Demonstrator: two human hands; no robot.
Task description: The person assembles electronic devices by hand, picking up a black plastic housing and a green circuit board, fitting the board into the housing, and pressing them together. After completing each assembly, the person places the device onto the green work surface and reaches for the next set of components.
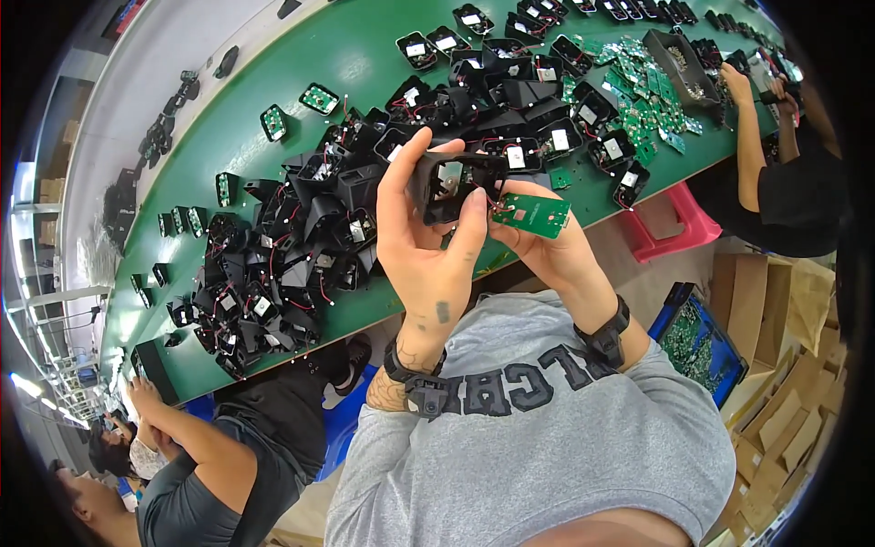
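Note:
My left hand (421, 246) is closed around a black plastic housing (440, 193), fingers along its far side and thumb across its near edge. The housing is held up above the bench with its hollow side facing me. Just to its right is a green circuit board (538, 215), tilted, with small wires at its left end next to the housing. My right hand (558, 255) grips this board from behind and below. Some of the right fingers are hidden behind the board and housing.
Beyond my hands, a heap of black housings (321, 214) with red wires covers the green bench (260, 82). Loose green boards (643, 91) lie at the right by a dark bin (679, 66). Co-workers sit at both sides. A pink stool (673, 223) and cardboard boxes (784, 410) stand right.

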